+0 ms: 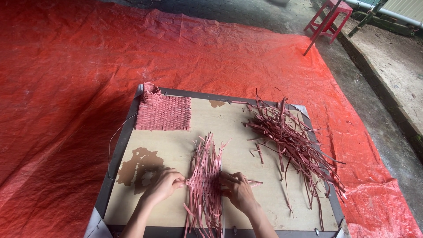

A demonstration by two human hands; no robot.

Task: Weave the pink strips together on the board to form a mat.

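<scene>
A partly woven mat of pink strips [205, 176] lies on the wooden board [176, 150] near its front edge, with loose ends fanning out above and below. My left hand [165, 185] pinches the end of a crosswise strip at the mat's left edge. My right hand [237, 189] presses its fingers on the mat's right side, where a strip end [255, 181] sticks out to the right.
A finished pink woven square [162, 112] lies at the board's far left corner. A heap of loose pink strips [293, 141] covers the board's right side. An orange tarp [79, 79] spreads under the board. A red plastic stool [330, 17] stands far right.
</scene>
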